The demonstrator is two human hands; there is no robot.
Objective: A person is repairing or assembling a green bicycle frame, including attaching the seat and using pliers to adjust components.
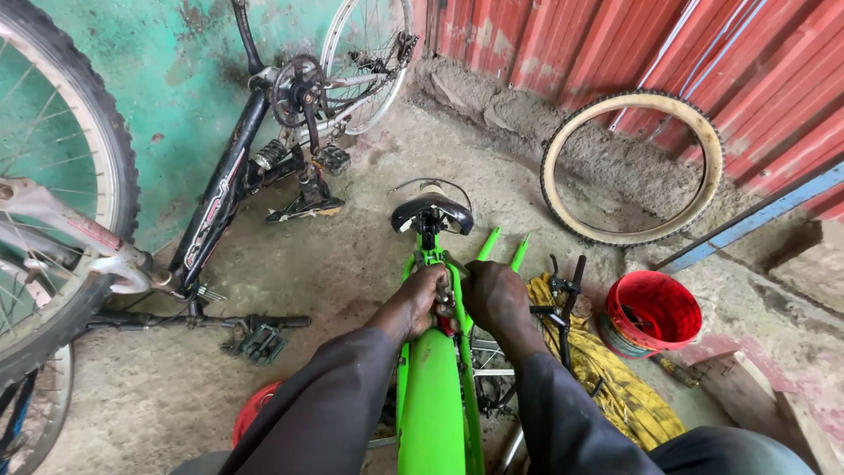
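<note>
Both hands, left [420,297] and right [495,295], close around the bright green bicycle frame [431,405], hiding a small metal part [446,303] between them.

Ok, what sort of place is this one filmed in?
Probably a small bicycle repair shop: a black bicycle upside down, a loose tan-walled tyre against the red corrugated metal wall, and a bright green bicycle frame under both hands.

The person wears long, dark grey-brown sleeves of smooth, slightly creased cloth that run down both forearms to the wrists, leaving the left hand [420,297] and the right hand [498,297] bare, without gloves or rings.
</note>
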